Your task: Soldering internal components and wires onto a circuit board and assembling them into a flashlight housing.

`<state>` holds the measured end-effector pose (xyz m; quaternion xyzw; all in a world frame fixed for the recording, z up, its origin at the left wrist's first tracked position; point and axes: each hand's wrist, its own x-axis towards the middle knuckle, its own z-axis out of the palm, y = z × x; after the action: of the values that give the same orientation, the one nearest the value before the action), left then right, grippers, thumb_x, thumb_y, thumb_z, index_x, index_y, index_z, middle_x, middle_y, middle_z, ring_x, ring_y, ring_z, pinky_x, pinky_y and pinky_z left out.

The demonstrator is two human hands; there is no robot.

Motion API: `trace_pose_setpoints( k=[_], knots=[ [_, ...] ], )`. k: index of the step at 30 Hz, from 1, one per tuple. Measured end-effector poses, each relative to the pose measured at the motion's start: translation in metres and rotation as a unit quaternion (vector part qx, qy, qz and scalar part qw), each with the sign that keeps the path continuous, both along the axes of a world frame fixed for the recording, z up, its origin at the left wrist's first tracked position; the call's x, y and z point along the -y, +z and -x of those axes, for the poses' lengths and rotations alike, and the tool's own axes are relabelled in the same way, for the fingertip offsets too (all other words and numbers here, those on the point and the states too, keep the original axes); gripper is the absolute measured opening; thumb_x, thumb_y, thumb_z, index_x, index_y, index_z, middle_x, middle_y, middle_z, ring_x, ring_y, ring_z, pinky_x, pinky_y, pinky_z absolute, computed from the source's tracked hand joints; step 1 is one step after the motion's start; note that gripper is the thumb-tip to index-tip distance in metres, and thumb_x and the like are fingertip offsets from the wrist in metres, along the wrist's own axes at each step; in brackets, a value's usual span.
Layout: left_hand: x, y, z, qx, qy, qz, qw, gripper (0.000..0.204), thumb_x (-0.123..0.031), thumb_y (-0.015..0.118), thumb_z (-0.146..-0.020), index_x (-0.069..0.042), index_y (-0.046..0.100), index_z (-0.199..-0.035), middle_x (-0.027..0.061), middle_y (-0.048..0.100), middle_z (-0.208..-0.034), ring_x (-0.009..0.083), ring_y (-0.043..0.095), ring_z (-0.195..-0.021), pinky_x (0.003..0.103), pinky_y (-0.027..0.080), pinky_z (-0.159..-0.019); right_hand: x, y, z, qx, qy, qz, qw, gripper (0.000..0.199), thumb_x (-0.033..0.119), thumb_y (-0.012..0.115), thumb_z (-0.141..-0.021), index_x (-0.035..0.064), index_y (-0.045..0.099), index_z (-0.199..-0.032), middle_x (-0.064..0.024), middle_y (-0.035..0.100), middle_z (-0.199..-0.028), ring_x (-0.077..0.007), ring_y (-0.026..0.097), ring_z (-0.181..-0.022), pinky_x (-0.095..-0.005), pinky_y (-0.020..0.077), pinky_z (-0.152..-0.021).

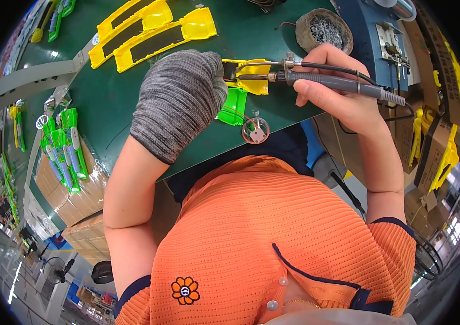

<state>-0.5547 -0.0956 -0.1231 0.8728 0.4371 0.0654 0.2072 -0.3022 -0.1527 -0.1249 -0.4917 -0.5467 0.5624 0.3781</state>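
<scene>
My left hand (181, 103), in a grey striped glove, is curled closed around the left end of a small yellow plastic shell (257, 88); its fingertips are mostly hidden. My right hand (343, 95) grips a grey soldering iron (327, 82) like a pen, a thin metal feed tube clamped along its front. The iron points left, its tip over the yellow shell beside my gloved fingers. Whether it touches anything there I cannot tell. Just below lies a green plastic piece (234, 106). Red wire runs to a clear round part (256, 131) near the table edge.
Long yellow shells (200, 26) lie at the back of the green table (197, 160). A round bowl of metal scraps (325, 30) stands behind my right hand, beside a blue machine (362, 46). Green assemblies (64, 149) are piled at the left; a cardboard box (422, 138) stands right.
</scene>
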Motion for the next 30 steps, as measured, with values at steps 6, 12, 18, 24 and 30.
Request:
trace_pose_setpoints(
  k=[6, 12, 18, 24, 30],
  knots=[
    [-0.002, -0.003, 0.001, 0.004, -0.010, -0.005, 1.000, 0.009, -0.011, 0.071, -0.080, -0.006, 0.067, -0.085, 0.0143, 0.065, -0.076, 0.0328, 0.065, -0.074, 0.041, 0.053, -0.070, -0.004, 0.001, 0.001, 0.011, 0.013, 0.013, 1.000, 0.018, 0.012, 0.074, -0.086, 0.0006, 0.063, -0.094, -0.0041, 0.068, -0.083, -0.0079, 0.065, -0.069, -0.0226, 0.0522, -0.061],
    [-0.004, -0.003, 0.002, -0.005, -0.010, 0.006, 1.000, 0.008, -0.011, 0.070, -0.080, -0.005, 0.067, -0.085, 0.0145, 0.066, -0.077, 0.0336, 0.065, -0.075, 0.041, 0.053, -0.070, -0.009, 0.004, 0.005, 0.034, 0.025, 0.016, 0.999, 0.015, 0.006, 0.072, -0.085, 0.0003, 0.061, -0.094, -0.0032, 0.065, -0.079, -0.0086, 0.065, -0.069, -0.0219, 0.0496, -0.060],
    [-0.006, -0.007, 0.005, -0.023, -0.027, 0.010, 0.999, 0.009, -0.013, 0.070, -0.081, -0.006, 0.067, -0.086, 0.0149, 0.066, -0.079, 0.0342, 0.065, -0.077, 0.043, 0.053, -0.071, -0.008, 0.006, 0.006, 0.040, 0.029, 0.006, 0.999, 0.015, 0.007, 0.072, -0.085, 0.0002, 0.061, -0.094, -0.0033, 0.065, -0.079, -0.0083, 0.065, -0.069, -0.0215, 0.0488, -0.060],
    [-0.006, 0.002, -0.001, -0.037, -0.012, 0.024, 0.999, 0.010, -0.014, 0.069, -0.081, -0.005, 0.068, -0.085, 0.0153, 0.066, -0.078, 0.0350, 0.065, -0.076, 0.043, 0.053, -0.070, -0.003, 0.009, 0.000, 0.043, 0.002, -0.010, 0.999, 0.018, 0.012, 0.075, -0.085, 0.0010, 0.063, -0.094, -0.0045, 0.068, -0.082, -0.0087, 0.066, -0.069, -0.0228, 0.0520, -0.061],
    [-0.007, 0.001, -0.004, -0.034, -0.014, 0.021, 0.999, 0.010, -0.014, 0.069, -0.081, -0.005, 0.068, -0.086, 0.0161, 0.066, -0.079, 0.0360, 0.064, -0.077, 0.044, 0.053, -0.070, 0.013, 0.014, -0.007, -0.002, -0.082, -0.014, 0.997, 0.017, 0.004, 0.071, -0.086, -0.0013, 0.060, -0.098, -0.0069, 0.068, -0.079, -0.0106, 0.067, -0.067, -0.0222, 0.0508, -0.060]
  ],
)
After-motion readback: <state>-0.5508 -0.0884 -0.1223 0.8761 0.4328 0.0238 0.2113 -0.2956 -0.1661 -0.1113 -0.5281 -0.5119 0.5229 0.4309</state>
